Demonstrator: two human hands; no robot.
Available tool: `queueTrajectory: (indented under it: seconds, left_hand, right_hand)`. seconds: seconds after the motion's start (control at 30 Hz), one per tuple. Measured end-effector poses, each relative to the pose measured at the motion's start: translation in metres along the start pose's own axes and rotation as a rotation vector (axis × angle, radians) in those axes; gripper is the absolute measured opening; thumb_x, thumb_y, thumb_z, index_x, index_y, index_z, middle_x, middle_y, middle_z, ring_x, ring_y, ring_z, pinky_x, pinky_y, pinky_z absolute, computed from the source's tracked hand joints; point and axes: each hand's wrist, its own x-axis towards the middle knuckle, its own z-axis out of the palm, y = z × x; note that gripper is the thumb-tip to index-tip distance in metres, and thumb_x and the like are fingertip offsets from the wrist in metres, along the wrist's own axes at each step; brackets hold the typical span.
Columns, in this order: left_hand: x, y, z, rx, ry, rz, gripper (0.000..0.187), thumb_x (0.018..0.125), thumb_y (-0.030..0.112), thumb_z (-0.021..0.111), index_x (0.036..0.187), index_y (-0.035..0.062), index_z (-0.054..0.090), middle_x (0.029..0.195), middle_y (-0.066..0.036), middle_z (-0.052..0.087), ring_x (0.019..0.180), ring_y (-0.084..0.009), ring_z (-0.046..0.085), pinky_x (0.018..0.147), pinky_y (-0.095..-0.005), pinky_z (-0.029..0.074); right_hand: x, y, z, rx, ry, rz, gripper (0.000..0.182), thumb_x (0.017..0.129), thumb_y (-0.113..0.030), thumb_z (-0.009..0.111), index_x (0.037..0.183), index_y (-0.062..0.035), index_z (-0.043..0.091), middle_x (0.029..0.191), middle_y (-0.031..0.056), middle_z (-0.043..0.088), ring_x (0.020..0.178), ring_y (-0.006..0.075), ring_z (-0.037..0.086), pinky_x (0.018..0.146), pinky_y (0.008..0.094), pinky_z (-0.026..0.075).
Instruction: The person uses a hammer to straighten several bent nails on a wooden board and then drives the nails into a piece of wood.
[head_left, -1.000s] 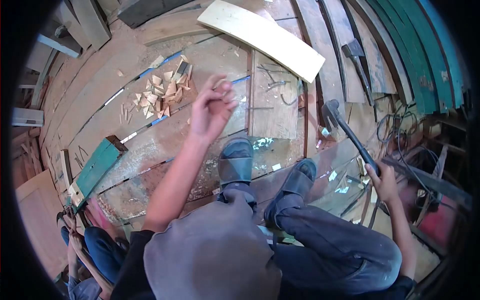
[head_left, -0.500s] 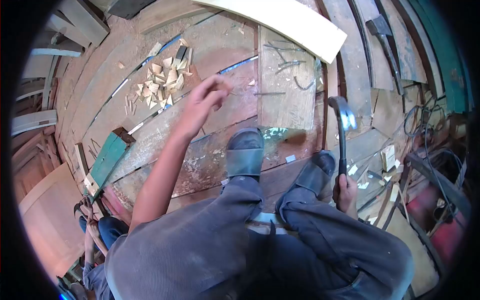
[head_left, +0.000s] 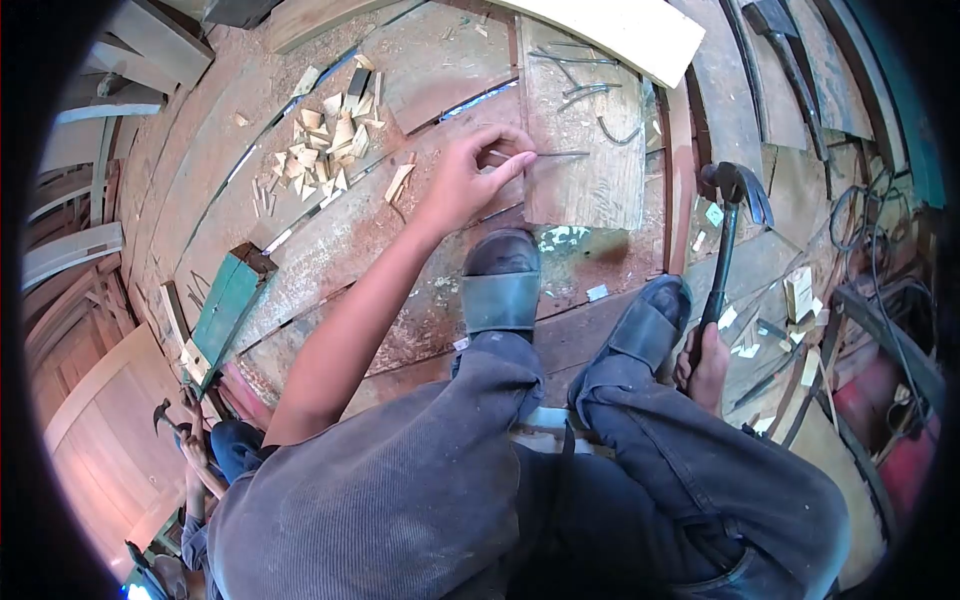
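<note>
My left hand (head_left: 475,180) is closed, thumb and forefinger pinching the left end of a long nail (head_left: 562,154). The nail's other end points right, over a flat wooden board (head_left: 590,195). Several bent nails (head_left: 585,90) lie further up that board. In my right hand (head_left: 704,370) is the dark handle of a claw hammer (head_left: 722,250). Its head is raised above the floor to the right of my right sandal (head_left: 650,325); my fingers are wrapped round the grip.
Wood offcuts (head_left: 328,148) are heaped at upper left, near a green-painted timber (head_left: 230,305). A pale plank (head_left: 620,35) lies at the top, an axe-like tool (head_left: 785,65) at upper right. Cables (head_left: 860,225) loop at right. Another person's hands (head_left: 192,430) hold a hammer (head_left: 162,415) at lower left.
My left hand has moved right and its fingers have closed on the end of the nail lying on the board. The hammer in my right hand has turned, its head swinging right.
</note>
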Motion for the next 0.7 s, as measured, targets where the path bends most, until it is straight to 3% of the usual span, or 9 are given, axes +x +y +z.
queueTrajectory:
  seconds: [0.47,0.7]
  left_hand:
    - [0.020,0.000,0.013,0.433,0.011,0.491,0.027,0.084,0.003,0.075,0.110,0.0034,0.068,0.097,-0.008,0.066,0.082,-0.0212,0.062,0.074,-0.0325,0.051]
    - [0.019,0.004,0.019,0.335,-0.069,0.409,0.030,0.084,0.003,0.077,0.112,0.0032,0.068,0.095,-0.007,0.065,0.085,-0.0183,0.063,0.077,-0.0306,0.052]
  right_hand:
    - [-0.001,0.000,0.003,0.013,-0.018,-0.002,0.049,0.109,-0.046,0.042,0.080,-0.0076,0.049,0.052,-0.0013,0.044,0.038,0.0075,0.038,0.037,0.0243,0.027]
    - [-0.001,0.002,0.003,-0.003,-0.009,-0.026,0.048,0.110,-0.046,0.041,0.080,-0.0086,0.050,0.052,-0.0022,0.043,0.039,0.0069,0.038,0.037,0.0241,0.027]
